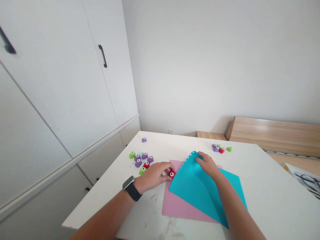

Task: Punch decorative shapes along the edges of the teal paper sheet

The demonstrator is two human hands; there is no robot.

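On the near middle of the white desk (262, 193), a blue sheet (200, 190) is laid partly over a pink sheet (180, 206). A small red punch (171, 173) is set against the left edge of the blue sheet. It is gripped by the left hand (156, 174), with the fingers and thumb closed around it. The far corner of the blue sheet is held by the right hand (208, 165). The fingers are bent over that corner, and it looks to be lifted a little off the desk.

A row of small bites can be seen along the blue edge, between the punch and the right hand. So the step in hand is judged to be the punching of shapes along that edge, with some done and most of the edge uncut. For one more bite, the punch would have to be kept on the edge, just beside the last bite, and pressed down hard. The sheet would have to be held flat and still.

More punches (141, 160), purple, green and red, are heaped to the left, with tiny paper bits among them. Another small heap (220, 148) is placed at the far side, and one purple punch (144, 139) lies alone at the far left. A dark watch (131, 187) is worn on the left wrist.

No words or brand names can be read. The white dots on the punches are too small to make out.
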